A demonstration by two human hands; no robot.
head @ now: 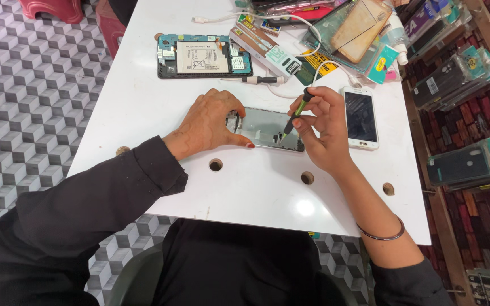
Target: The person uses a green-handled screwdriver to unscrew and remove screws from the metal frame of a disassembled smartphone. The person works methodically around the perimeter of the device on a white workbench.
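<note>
**Student:** Hands first: what does each one hold?

**Me:** Left hand [211, 122], fingers spread and pressed flat, grips nothing; it pins the phone frame [267, 129] to the white table [143, 102] from the frame's 9 o'clock end. Right hand [321, 130] is closed in a pinch round a green-and-black precision screwdriver [295, 116], tip down on the frame near its 3 o'clock end.

**Student:** Where does the frame lie?

**Me:** Near the table's centre, long side across my view. At its 3 o'clock, just beside my right hand, rests a white smartphone [360, 117], screen up. At 11 o'clock, well apart, lies an opened tablet [202, 56] showing its battery. A second driver [262, 80] sits at 12 o'clock, between frame and tablet.

**Student:** How will the frame handle?

**Me:** By my judgement, light, thin and stiff, yet easily bent at its cut-outs, and smooth enough to skate on this glossy top. I would take it by the long edges, never the middle, and keep flat downward pressure while the driver turns. Whether a screw sits under the tip I cannot tell; it is too small.
</note>
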